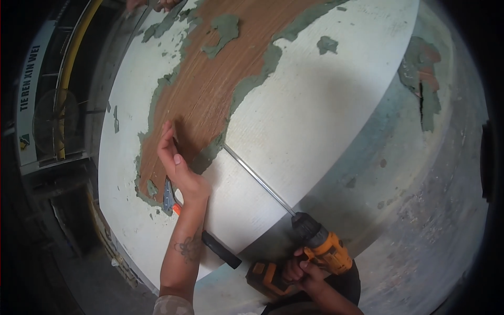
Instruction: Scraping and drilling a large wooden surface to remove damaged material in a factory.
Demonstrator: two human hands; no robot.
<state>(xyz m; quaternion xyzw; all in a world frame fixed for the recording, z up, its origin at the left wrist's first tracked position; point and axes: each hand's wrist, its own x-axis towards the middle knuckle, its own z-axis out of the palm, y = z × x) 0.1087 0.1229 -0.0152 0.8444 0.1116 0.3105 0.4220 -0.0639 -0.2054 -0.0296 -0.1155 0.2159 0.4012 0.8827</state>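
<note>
My right hand [302,273] grips a yellow-and-black cordless drill [329,253] at the lower right. From its chuck a long metal rod bit [257,178] runs up and left, its tip at the ragged grey-green edge of a brown wood-grained patch [205,89]. Near that tip, my left hand [178,160] is over the patch with fingers stretched out, holding nothing. A grey blade [168,197] with an orange part lies beside my left wrist. On the other side of my forearm shows a black handle [220,249]; whether the two are one tool is hidden.
The patch is set in a large curved white panel [315,115] with scattered grey-green flakes. A blue-grey surface with a dark crack [421,105] lies to the right. Part of another person's hand [168,4] shows at the top. A yellow bar [73,63] and dark framework stand left.
</note>
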